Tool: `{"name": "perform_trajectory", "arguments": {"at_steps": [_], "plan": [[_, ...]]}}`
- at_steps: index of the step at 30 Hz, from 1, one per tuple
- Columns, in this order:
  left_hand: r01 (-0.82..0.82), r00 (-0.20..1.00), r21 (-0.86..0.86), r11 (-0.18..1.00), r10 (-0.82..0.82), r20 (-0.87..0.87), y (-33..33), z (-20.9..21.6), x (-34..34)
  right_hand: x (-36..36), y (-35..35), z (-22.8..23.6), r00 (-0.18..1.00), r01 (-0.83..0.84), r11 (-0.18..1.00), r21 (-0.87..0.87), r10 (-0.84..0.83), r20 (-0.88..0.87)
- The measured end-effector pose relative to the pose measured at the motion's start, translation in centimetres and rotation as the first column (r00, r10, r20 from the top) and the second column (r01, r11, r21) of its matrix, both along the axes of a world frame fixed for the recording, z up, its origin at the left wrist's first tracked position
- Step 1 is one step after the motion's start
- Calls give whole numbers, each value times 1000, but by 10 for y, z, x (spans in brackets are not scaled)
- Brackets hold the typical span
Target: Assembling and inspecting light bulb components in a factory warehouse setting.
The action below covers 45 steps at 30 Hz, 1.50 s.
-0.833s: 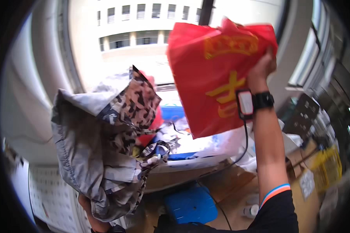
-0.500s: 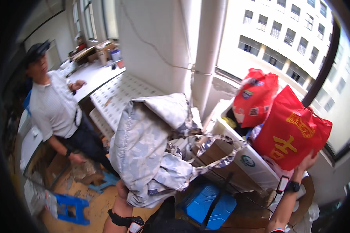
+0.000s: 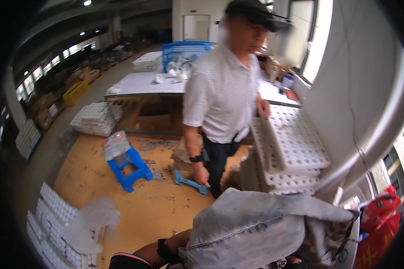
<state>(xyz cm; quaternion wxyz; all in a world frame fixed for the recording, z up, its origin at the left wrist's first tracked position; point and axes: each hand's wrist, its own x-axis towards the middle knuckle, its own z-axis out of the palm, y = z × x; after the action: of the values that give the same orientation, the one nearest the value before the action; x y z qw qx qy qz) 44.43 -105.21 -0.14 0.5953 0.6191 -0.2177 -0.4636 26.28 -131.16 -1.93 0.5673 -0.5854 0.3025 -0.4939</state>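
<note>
A large grey camouflage cloth bag fills the lower middle of the view, bulging and creased. My left hand, below a black wrist strap, is closed on the bag's near left edge, its fingers mostly hidden by the cloth. Only a small patch of my right hand shows under the bag at the bottom edge; its fingers are hidden. Beside the bag on the right, two red bags stick up from a white bin.
Across from me stands a person in a white shirt, one hand near stacked white perforated trays. A blue stool and a light-blue piece are on the orange floor. White trays are stacked lower left; a white table stands behind.
My view has swung left, so the red bags and bin now sit at the right edge. My right hand has left the red bag and is now under the camouflage bag. The person has turned.
</note>
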Motion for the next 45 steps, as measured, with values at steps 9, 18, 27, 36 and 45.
{"name": "perform_trajectory", "arguments": {"at_steps": [9,18,27,36,45], "plan": [[-266,952,114,957,279,-125,184,-24,128,326,164,-12,679,-722,689,-70,684,-265],[-787,598,-351,508,767,-232,237,-44,237,540,296,-51,34,-999,19,-32,821,-570],[-886,464,4,464,886,-17,211,-27,469,713,286,-55,23,-963,-187,-197,666,-746],[-906,401,-100,412,757,-516,235,-54,678,916,281,-57,-94,-990,-51,134,935,-341],[-745,506,77,663,636,-583,213,-101,979,1160,207,-49,130,-933,183,310,975,-182]]}}
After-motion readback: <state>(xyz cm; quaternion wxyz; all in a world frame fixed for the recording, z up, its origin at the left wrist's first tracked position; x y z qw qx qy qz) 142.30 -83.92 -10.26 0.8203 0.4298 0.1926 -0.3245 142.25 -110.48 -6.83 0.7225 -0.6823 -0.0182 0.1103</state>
